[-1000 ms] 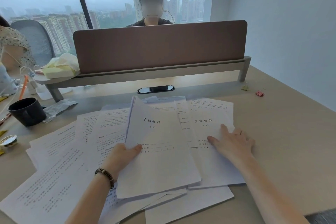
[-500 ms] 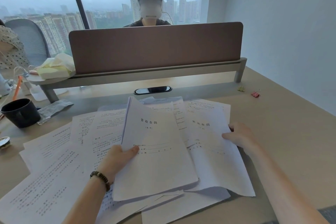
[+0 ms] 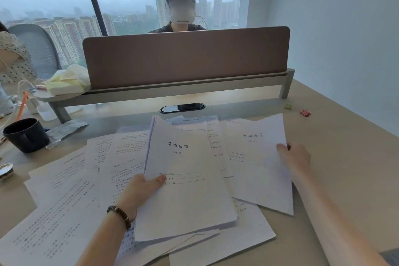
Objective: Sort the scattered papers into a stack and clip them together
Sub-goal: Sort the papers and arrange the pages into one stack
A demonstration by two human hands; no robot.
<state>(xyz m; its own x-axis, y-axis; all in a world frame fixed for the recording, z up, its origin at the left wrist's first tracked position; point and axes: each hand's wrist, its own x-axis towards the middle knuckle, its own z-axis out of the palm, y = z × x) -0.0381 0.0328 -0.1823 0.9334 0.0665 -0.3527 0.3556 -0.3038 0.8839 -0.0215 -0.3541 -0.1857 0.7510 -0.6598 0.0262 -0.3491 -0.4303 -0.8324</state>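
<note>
The right hand (image 3: 294,158) is pinching a cover sheet (image 3: 257,164) just right of the stack (image 3: 185,181) the left hand (image 3: 141,188) is gripping, long axes running away from the desk's (image 3: 345,157) near edge.

Stack (image 3: 187,190) atop scattered papers (image 3: 71,196), cover sheet (image 3: 257,164) right; mug (image 3: 26,135) far left; clips (image 3: 305,112) far right, behind

Beige desk (image 3: 345,157) in my view. Loose printed papers (image 3: 71,196) fan out over its near-left and middle area, overlapping each other. Dark mug (image 3: 26,135) sits at the left edge, a crumpled foil wrapper (image 3: 64,130) just beside it. Small open tin (image 3: 6,170) further toward me on the left. Far right: pink binder clip (image 3: 305,112) and a yellow-green clip (image 3: 288,106) close together. Black cable grommet (image 3: 182,107) sits in the desk below the divider rail (image 3: 194,90).
</note>
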